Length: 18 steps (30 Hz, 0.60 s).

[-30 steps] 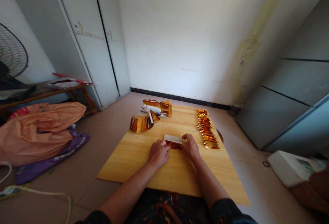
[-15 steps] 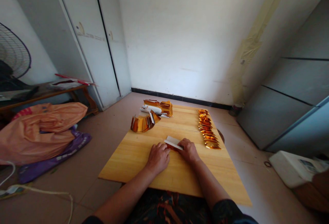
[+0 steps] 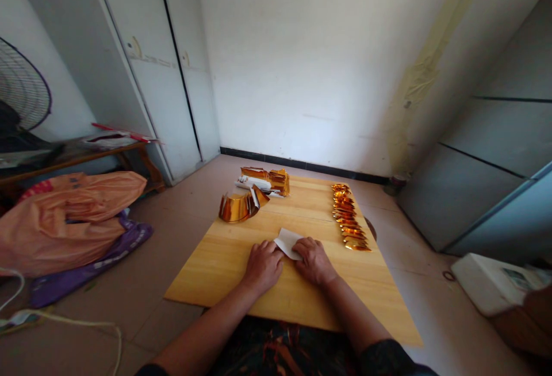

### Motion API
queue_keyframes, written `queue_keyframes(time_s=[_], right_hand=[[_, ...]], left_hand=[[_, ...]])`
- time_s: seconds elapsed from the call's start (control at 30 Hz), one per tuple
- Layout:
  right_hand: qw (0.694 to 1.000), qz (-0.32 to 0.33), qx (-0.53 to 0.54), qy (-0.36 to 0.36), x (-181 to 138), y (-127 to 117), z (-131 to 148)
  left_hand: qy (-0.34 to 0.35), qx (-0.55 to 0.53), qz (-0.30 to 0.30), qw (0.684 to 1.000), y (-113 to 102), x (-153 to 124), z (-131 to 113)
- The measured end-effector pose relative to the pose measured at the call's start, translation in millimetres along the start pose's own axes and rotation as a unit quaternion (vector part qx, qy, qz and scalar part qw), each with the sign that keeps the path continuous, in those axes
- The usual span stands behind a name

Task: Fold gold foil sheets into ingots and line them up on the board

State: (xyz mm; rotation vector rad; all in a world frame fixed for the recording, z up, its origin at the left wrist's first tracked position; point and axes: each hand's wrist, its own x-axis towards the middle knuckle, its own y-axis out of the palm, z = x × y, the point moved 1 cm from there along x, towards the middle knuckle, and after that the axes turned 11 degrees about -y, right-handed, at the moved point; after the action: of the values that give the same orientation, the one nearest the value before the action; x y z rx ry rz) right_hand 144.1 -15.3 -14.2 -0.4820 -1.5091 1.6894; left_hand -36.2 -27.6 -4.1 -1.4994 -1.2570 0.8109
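Between my hands, over the wooden board (image 3: 241, 267), is a small sheet of paper (image 3: 288, 242) with its white side up. My left hand (image 3: 264, 265) has its fingers curled at the paper's left corner, pinching it. My right hand (image 3: 314, 259) grips the right edge, its fingers lying over the white face; the thumb is hidden. A curved stack of gold foil paper (image 3: 238, 207) stands at the board's left edge. Behind it lies a heap of more gold sheets (image 3: 280, 181) with a white wrapper. Folded gold foil pieces (image 3: 348, 218) form a row along the right side.
Left of the board, an orange bag (image 3: 86, 203) and a purple bag (image 3: 103, 261) lie on the floor near a pale cable (image 3: 86, 319). A fan (image 3: 23, 85) stands on a low bench. A white box (image 3: 491, 284) sits at the right.
The paper showed a narrow white flap with an orange edge below; now a broader white face shows. My right hand has shifted slightly left, its fingers now over the paper.
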Motion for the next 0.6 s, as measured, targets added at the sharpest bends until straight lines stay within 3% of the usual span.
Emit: queue_keyframes(time_s=[0.27,0.4,0.5,0.6], right_hand=[[1.0,0.01,-0.004,0.0,-1.2,-4.2,6.3],[1.0,0.013,0.001,0.0,-1.5,-6.2,6.7],[1.0,0.008,0.008,-0.012,-2.9,-7.8,7.5],[0.999,-0.001,0.014,-0.037,-8.1,-10.0,7.1]], left_hand=[[0.012,-0.057,-0.113,0.992,-8.8,6.0,4.6],[0.112,-0.064,-0.061,0.99,-2.8,12.2,-5.3],[0.104,-0.028,-0.01,0.994,9.5,12.8,-4.9],[0.102,-0.014,-0.007,0.995,17.4,10.9,-0.8]])
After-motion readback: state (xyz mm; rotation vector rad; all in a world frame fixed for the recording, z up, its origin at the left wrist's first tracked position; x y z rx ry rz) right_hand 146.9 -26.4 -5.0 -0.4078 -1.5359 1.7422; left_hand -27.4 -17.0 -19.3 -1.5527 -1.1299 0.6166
